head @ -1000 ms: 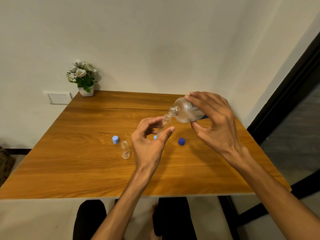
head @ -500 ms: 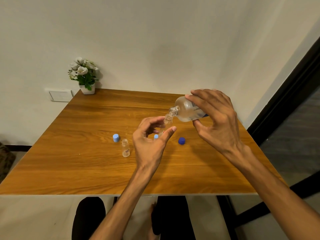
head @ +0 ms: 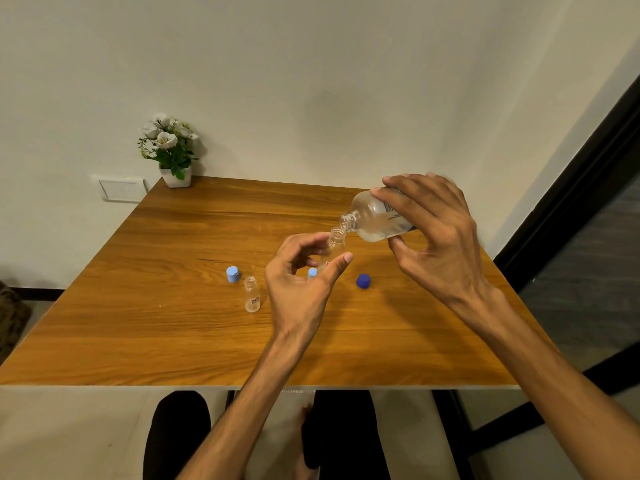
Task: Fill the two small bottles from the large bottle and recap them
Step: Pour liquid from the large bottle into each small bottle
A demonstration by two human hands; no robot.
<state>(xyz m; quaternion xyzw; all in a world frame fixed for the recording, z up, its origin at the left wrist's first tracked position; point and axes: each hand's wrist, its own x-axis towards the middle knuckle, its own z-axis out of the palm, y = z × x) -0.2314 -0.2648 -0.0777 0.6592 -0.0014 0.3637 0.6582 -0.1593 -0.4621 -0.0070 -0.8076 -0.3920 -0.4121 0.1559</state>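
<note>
Count on the wooden table

Showing: two small bottles, one large bottle, two light-blue caps, one dark-blue cap, one potted plant.

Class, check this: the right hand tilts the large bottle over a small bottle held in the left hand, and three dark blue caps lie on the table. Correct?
Not quite. The head view shows one dark blue cap and two light blue caps on the table; the rest stands.

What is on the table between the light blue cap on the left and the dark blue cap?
In the head view: the standing small bottle, the left hand holding the other, and a second light blue cap.
</note>
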